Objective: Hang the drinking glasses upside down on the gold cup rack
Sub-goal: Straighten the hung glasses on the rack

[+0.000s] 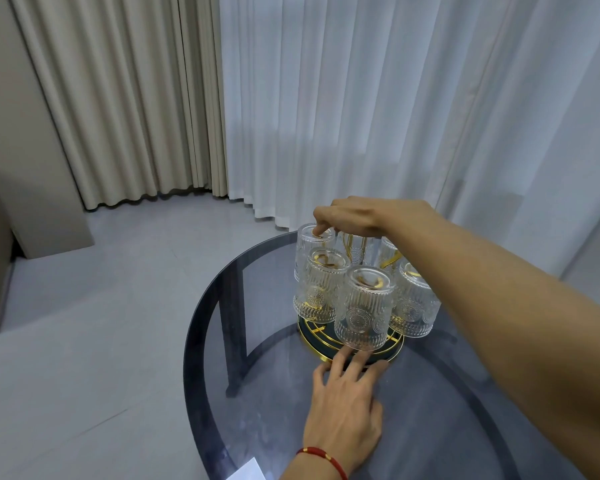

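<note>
The gold cup rack point(312, 339) stands on a round dark base near the far side of the glass table. Several ribbed clear drinking glasses hang upside down on its arms, among them a front glass point(362, 308), a left glass point(321, 289) and a right glass point(414, 306). My right hand point(357, 216) reaches over the rack, and its fingertips pinch the bottom of the far-left glass point(309, 247). On the table, my left hand point(343, 407) lies flat, with its spread fingers touching the rack's base rim. Behind my right arm, further glasses are partly hidden.
The round smoked-glass table point(257, 393) has a dark frame beneath it. A white paper corner point(248, 472) lies at the table's near edge. Beige and white sheer curtains hang behind. Grey tiled floor lies to the left.
</note>
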`<state>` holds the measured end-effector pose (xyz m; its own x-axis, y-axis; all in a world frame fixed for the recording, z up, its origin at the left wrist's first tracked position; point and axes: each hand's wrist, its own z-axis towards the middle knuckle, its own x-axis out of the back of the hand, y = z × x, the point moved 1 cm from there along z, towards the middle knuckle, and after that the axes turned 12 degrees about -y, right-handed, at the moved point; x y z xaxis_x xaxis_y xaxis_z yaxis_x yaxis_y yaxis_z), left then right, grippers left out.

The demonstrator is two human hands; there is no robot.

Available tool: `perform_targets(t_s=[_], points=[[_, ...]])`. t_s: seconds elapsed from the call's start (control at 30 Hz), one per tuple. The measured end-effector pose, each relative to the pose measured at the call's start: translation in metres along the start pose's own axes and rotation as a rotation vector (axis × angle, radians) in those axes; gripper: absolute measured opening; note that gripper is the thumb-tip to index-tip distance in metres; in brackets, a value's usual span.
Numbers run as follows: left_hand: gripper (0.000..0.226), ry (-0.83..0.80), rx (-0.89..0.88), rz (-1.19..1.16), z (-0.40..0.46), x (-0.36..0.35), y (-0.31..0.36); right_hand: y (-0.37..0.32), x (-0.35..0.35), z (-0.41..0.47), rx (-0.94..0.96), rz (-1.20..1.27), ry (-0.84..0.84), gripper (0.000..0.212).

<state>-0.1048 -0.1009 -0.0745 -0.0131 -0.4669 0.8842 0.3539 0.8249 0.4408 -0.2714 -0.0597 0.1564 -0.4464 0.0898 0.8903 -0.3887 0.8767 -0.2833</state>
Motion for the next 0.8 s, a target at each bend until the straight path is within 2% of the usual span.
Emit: perform_targets(t_s=[0.37, 0.47, 0.57, 0.73, 0.8], points=[[0.055, 0.034, -0.020, -0.007, -0.001, 0.001, 0.000, 0.003, -0.008, 0.002, 0.001, -0.139, 0.061, 0.063], [0.055, 0.040, -0.025, -0.002, -0.001, 0.000, 0.000, 0.004, -0.010, 0.001, 0.047, -0.173, 0.106, 0.057], [0.055, 0.035, -0.021, -0.004, -0.001, 0.000, 0.000, 0.007, -0.010, -0.009, 0.140, -0.143, 0.293, 0.044], [0.056, 0.037, -0.012, -0.009, -0.001, -0.001, 0.000, 0.009, -0.027, -0.053, 0.273, 0.042, 0.778, 0.025], [0.056, 0.035, -0.018, -0.019, -0.002, -0.001, 0.000, 0.006, -0.046, -0.067, 0.213, 0.026, 0.809, 0.023]])
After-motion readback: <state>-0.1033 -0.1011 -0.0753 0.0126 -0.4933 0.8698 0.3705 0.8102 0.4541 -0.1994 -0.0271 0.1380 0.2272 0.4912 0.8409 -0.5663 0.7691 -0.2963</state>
